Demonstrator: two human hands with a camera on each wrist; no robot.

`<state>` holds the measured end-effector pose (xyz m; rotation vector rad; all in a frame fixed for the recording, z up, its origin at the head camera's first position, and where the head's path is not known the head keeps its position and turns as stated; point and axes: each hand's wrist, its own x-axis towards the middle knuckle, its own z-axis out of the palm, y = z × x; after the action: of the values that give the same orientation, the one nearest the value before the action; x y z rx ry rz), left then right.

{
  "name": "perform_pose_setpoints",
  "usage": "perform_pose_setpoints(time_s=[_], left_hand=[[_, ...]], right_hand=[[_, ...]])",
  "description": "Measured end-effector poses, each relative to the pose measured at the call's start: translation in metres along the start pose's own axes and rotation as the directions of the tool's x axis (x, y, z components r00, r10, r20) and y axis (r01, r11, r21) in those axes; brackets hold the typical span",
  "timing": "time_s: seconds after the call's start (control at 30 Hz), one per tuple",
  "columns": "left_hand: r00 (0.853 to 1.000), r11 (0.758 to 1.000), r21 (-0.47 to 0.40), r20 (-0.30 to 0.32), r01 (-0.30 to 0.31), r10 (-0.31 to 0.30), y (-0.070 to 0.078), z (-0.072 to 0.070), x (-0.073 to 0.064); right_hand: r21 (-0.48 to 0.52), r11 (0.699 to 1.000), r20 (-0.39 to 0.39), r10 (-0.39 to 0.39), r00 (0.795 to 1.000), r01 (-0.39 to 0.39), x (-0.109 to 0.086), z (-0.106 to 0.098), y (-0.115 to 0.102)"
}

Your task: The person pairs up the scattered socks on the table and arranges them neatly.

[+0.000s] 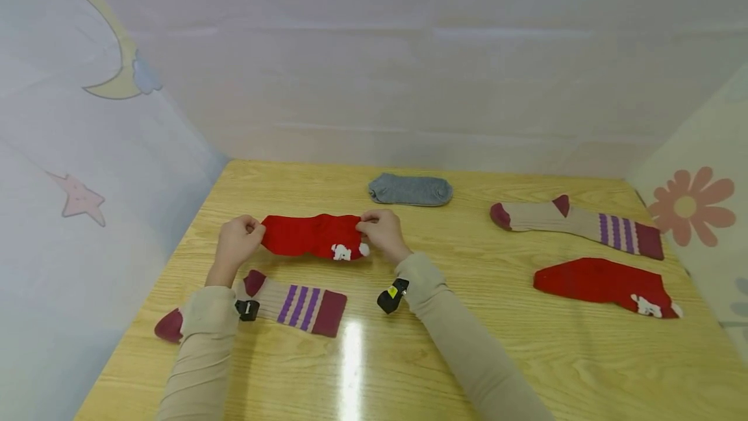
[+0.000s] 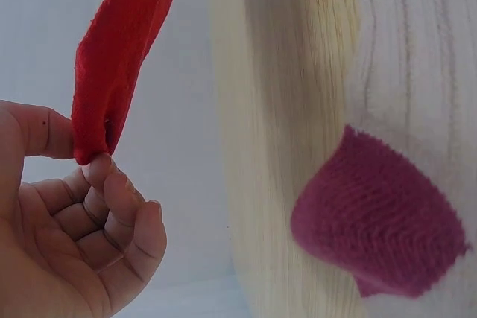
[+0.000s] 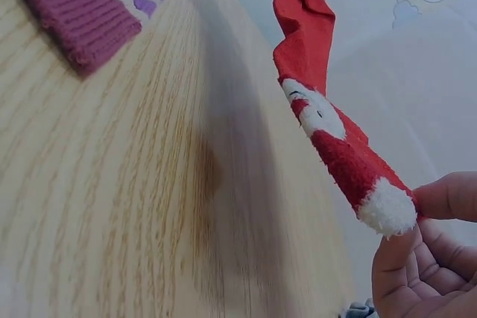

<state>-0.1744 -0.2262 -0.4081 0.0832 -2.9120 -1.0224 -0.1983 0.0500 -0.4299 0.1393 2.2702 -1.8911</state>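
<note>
A red sock (image 1: 298, 234) with a white animal patch and a white pompom is stretched sideways above the table. Its left end, the toe side, is pinched between thumb and fingers of my left hand (image 1: 236, 243). At the cuff end, by the pompom, my right hand (image 1: 382, 232) pinches it too. Both wrist views show the red sock (image 2: 119, 57) lifted off the wood, with the right thumb and finger beside the white pompom (image 3: 387, 208). Below the left hand lies a beige sock (image 1: 271, 297) with purple stripes and maroon toe, heel and cuff, partly hidden by the left forearm.
A grey sock (image 1: 410, 190) lies at the back of the wooden table (image 1: 456, 317). To the right are a second striped beige sock (image 1: 581, 223) and another red sock (image 1: 602, 284). A cloth backdrop (image 1: 362, 83) stands behind and at both sides.
</note>
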Motion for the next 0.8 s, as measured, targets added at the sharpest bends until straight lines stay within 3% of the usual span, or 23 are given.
perform_pose_setpoints(time_s=[0.8], left_hand=[[0.999, 0.999, -0.012, 0.006, -0.052, 0.052, 0.016, 0.016, 0.000]], right_hand=[[-0.010, 0.999, -0.049, -0.032, 0.998, 0.031, -0.004, -0.025, 0.000]])
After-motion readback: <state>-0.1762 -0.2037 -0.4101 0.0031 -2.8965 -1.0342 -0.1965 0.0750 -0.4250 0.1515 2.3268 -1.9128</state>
